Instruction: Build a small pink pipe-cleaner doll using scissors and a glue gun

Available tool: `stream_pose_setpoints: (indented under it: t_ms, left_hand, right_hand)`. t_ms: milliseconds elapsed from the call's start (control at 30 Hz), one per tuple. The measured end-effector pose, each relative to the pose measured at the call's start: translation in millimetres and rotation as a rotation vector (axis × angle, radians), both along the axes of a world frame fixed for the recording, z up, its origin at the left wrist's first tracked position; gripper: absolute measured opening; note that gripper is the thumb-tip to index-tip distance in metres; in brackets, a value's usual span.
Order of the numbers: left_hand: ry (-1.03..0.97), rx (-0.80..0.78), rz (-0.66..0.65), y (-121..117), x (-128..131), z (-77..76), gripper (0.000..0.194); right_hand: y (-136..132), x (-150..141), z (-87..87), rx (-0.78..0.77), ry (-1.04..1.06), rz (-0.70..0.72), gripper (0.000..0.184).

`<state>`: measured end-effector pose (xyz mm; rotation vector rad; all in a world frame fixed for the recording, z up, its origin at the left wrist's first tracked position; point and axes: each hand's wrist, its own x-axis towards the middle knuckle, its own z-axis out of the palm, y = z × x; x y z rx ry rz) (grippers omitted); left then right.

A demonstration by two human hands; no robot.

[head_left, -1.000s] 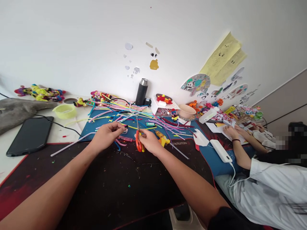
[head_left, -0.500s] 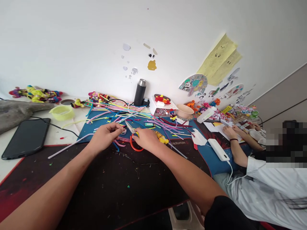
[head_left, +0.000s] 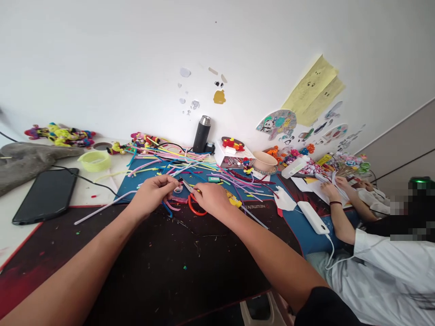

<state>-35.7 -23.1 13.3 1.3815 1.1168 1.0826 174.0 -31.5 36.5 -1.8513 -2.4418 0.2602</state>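
Note:
My left hand [head_left: 157, 189] is closed in a pinch on a small black piece [head_left: 180, 180], too small to name more exactly. Scissors [head_left: 188, 186] with orange-red handles are gripped in my right hand [head_left: 212, 197]. Their blade tips point left and lie right at the black piece; whether they touch it I cannot tell. Below the blades, one handle loop [head_left: 196, 209] hangs out under my right fingers. Many coloured pipe cleaners [head_left: 183, 156] lie spread behind both hands, and a pale lilac one [head_left: 102, 208] stretches out left of my left hand.
A black phone [head_left: 45, 195] and a yellow-green coil [head_left: 95, 161] lie on the left. A dark flask [head_left: 202, 134] stands by the wall. To the right are a beige bowl [head_left: 265, 161], a white power bank [head_left: 313, 218] and another person's hands [head_left: 330, 191] over papers.
The scissors' blades have come down onto the black piece at my left fingertips. The whole view has shifted slightly, so things appear further right.

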Motion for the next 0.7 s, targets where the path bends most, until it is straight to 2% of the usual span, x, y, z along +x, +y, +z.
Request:
stream_pose_setpoints:
  t_ms: [100, 200, 267, 367, 500, 700]
  left_hand:
    - [-0.040, -0.021, -0.010, 0, 1, -1.3, 0.036]
    - [-0.066, -0.059, -0.010, 1, 2, -5.0, 0.034]
    - [-0.078, -0.077, -0.011, 2, 3, -8.7, 0.034]
    - [-0.077, -0.090, -0.015, 3, 3, -14.2, 0.034]
    - [-0.045, -0.087, -0.006, 3, 3, -15.9, 0.035]
    - [-0.003, -0.093, 0.024, 2, 3, -12.3, 0.035]
  right_hand:
    - [-1, 5, -15.5, -0.003, 0.351, 0.017, 0.025]
    - [6, 4, -36.8, -0.064, 0.765, -0.006, 0.027]
    - [11, -2, -47.4, -0.139, 0.997, -0.042, 0.031]
    - [17, -12, -53.1, -0.277, 1.243, -0.062, 0.039]
    - [20, -22, -49.6, -0.362, 1.385, -0.046, 0.045]
    - [28, -28, -44.7, -0.386, 1.403, -0.025, 0.040]
